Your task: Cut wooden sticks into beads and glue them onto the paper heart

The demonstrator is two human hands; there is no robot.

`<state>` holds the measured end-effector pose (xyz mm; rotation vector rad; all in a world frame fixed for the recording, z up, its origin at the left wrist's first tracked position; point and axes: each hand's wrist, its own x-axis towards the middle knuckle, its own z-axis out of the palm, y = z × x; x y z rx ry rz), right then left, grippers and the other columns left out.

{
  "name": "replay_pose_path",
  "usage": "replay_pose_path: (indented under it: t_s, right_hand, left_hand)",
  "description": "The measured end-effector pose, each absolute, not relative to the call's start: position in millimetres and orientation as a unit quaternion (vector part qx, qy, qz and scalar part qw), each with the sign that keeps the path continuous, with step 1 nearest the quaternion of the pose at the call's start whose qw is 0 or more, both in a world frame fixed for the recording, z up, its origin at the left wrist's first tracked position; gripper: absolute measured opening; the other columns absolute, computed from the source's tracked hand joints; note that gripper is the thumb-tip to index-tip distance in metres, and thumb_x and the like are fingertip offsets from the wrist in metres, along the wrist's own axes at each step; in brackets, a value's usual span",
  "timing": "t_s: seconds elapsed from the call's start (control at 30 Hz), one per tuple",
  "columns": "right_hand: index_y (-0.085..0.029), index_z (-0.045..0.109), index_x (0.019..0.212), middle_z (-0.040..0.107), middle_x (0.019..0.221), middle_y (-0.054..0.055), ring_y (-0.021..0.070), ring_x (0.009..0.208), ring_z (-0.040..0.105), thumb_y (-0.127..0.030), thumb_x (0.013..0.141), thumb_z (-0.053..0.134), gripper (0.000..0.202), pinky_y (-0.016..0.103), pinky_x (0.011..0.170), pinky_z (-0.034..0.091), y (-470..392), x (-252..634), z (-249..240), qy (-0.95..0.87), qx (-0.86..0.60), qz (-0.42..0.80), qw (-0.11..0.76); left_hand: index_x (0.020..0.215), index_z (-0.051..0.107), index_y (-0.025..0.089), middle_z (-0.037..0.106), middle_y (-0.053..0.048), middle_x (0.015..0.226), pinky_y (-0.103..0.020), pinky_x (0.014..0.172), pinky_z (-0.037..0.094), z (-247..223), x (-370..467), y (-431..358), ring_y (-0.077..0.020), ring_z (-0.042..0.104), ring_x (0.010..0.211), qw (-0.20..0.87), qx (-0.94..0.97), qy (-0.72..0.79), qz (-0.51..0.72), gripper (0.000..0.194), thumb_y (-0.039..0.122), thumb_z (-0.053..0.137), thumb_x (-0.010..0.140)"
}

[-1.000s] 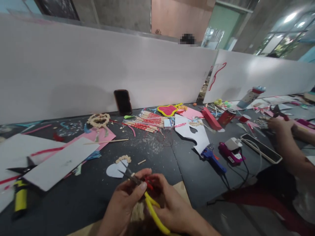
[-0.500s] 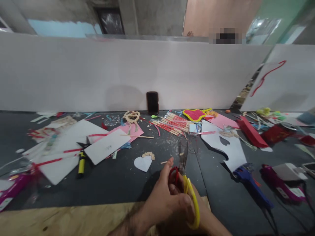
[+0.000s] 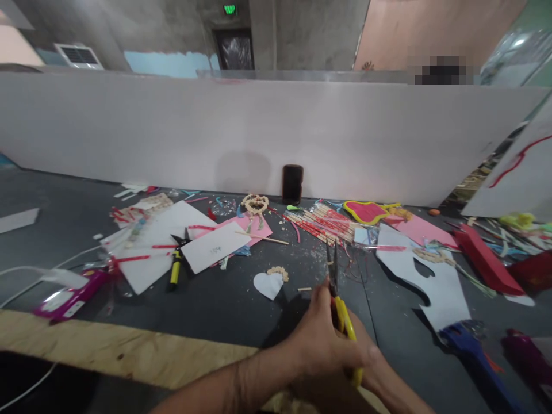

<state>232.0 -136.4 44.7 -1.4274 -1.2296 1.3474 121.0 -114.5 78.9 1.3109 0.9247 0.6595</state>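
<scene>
Yellow-handled tool [image 3: 342, 310] points away over the dark table [image 3: 215, 316], right of the paper heart [image 3: 266, 284], the left hand [image 3: 324, 339] wrapped around it (the right hand's [image 3: 376, 368] grip, half hidden, I can't tell).

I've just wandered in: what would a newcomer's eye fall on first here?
Probably the yellow-handled tool, points upward, held between the person's left hand and right hand, right of centre. Next, perhaps, the white heart on the dark table, left of the hands. Farther back, the pink shape with a yellow border glows right of the upright phone.
</scene>
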Motion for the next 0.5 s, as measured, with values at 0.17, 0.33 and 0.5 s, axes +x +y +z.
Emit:
replay_pose_path:
  t_s: [0.17,0.33,0.5]
  right_hand:
    - [-0.019,0.054,0.089,0.054,0.072,-0.001,0.0151,0.069,0.051,-0.041,0.072,0.055,0.028,0.029,0.065,0.045,-136,233,53,-0.487,-0.568,0.535,0.392]
    - [-0.02,0.056,0.089,0.057,0.075,0.001,0.0174,0.072,0.052,-0.047,0.068,0.058,0.034,0.031,0.067,0.046,-133,233,61,-0.492,-0.576,0.525,0.388]
    - [-0.021,0.057,0.084,0.058,0.074,0.002,0.0187,0.072,0.051,-0.049,0.064,0.06,0.035,0.032,0.068,0.045,-130,232,62,-0.495,-0.586,0.517,0.38]
  left_hand:
    - [0.112,0.046,0.016,0.054,-0.004,0.098,-0.026,0.075,0.043,62,132,-115,-0.0185,0.051,0.086,0.649,0.55,0.406,0.333,0.069,0.019,0.074,0.049]
    - [0.106,0.047,0.017,0.054,-0.001,0.09,-0.023,0.07,0.042,57,133,-111,-0.0157,0.05,0.08,0.665,0.531,0.396,0.343,0.059,0.019,0.071,0.052]
    - [0.103,0.048,0.017,0.051,0.002,0.083,-0.021,0.068,0.039,60,131,-107,-0.0134,0.046,0.076,0.663,0.539,0.395,0.337,0.055,0.02,0.071,0.053]
